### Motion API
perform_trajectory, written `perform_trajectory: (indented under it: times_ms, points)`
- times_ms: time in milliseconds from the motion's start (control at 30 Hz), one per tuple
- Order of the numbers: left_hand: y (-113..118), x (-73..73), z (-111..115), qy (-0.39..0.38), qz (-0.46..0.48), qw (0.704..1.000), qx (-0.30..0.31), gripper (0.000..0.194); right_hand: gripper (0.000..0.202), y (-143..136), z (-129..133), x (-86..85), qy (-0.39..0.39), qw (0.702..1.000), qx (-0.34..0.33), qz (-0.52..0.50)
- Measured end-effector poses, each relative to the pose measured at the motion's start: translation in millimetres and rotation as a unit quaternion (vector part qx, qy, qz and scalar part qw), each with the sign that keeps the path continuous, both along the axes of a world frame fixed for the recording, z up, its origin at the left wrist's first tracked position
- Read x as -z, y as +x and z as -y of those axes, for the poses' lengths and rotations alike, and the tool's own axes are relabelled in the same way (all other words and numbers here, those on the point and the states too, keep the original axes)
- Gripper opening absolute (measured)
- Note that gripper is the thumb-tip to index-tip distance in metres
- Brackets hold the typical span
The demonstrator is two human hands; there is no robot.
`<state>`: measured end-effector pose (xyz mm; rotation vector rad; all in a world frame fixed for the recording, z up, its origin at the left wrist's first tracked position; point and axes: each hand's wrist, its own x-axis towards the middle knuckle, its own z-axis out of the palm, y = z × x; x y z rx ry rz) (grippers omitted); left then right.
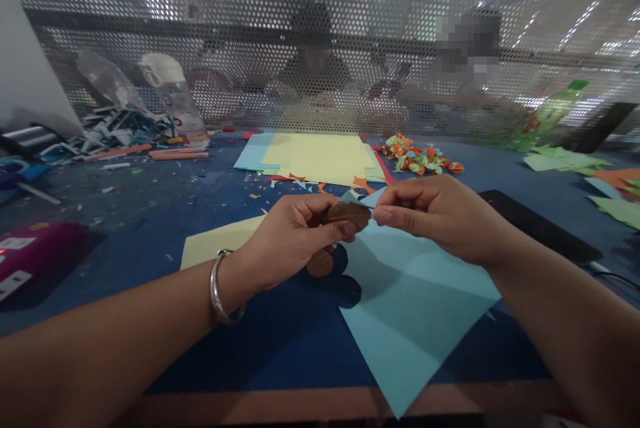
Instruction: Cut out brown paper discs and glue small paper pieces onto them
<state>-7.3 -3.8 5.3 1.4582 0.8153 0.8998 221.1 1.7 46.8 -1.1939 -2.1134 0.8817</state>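
My left hand (305,231), with a silver bangle at the wrist, grips a flat round brown wooden disc (350,215) between thumb and fingers. A bit of blue paper (350,197) shows behind the disc's upper edge. My right hand (433,215) is closed in a pinch at the disc's right edge; whatever thin thing lies between thumb and forefinger is too small to name. Below the left hand, a second round brown piece (320,264) rests low on the table. A large light-blue sheet (420,321) with rounded cut-outs in its left edge lies under both hands.
Yellow and blue paper sheets (320,155) are stacked at the back, near small orange and green paper pieces (425,160). A bottle (175,95) and scraps (110,135) stand back left. A magenta box (40,251) lies left, a black tablet-like slab (540,225) right.
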Motion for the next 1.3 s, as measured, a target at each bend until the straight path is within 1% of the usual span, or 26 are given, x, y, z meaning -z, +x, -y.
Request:
perform_trajectory:
  times_ms: [67,233,433,633,767,967,1167,1300]
  points:
    - [-1.4,1.0,-1.4,0.012,-0.006,1.0,0.0,0.02,0.046,0.2,0.3,-0.4,0.001,1.0,-0.003,-0.005]
    - [-1.1,1.9,-2.5,0.007,0.018,1.0,0.02,0.018,0.045,0.9,-0.1,0.1,0.001,1.0,-0.014,-0.027]
    - [-1.3,-0.3,-2.4,0.032,0.013,0.999,0.03,0.018,0.043,-1.8,-0.4,-1.3,0.016,0.999,-0.007,-0.03]
    - [-0.6,-0.7,-4.0,0.049,0.023,0.999,0.001,0.019,0.042,0.2,-1.9,1.1,0.026,0.999,0.004,-0.026]
    - [-1.4,-0.8,-4.9,0.055,0.017,0.998,0.001,0.017,0.041,2.4,-2.6,2.7,0.022,0.999,0.009,-0.023]
    - [-2.0,-1.4,-4.8,0.047,0.02,0.999,0.001,0.015,0.043,1.1,-2.1,2.2,0.018,1.0,0.007,-0.024]
    - [-2.4,-3.4,-3.0,0.014,0.004,1.0,0.006,0.022,0.041,2.1,-0.6,2.3,0.001,1.0,0.009,-0.027]
    - [-2.9,-3.3,-3.4,0.014,0.006,1.0,0.01,0.021,0.041,2.1,0.2,1.6,-0.007,0.999,0.007,-0.038]
